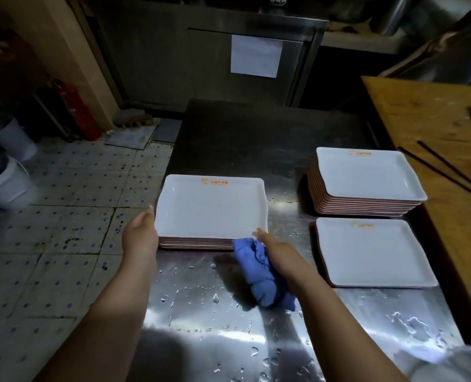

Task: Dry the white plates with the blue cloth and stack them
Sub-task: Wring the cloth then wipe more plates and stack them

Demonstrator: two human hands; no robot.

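A wet steel desk carries three stacks of white plates. The left stack is steadied at its near corners, apparently for squaring: the left hand is pressed there, fingers hidden; the blue cloth is clutched in the right hand.

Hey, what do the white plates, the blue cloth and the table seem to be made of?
White plates: probably melamine or glazed ceramic, glossy white top, pinkish-brown edges in the stack.
Blue cloth: soft woven fabric, matte, bunched into folds.
Table: looks like stainless steel, brushed and reflective, with water drops beading on it.
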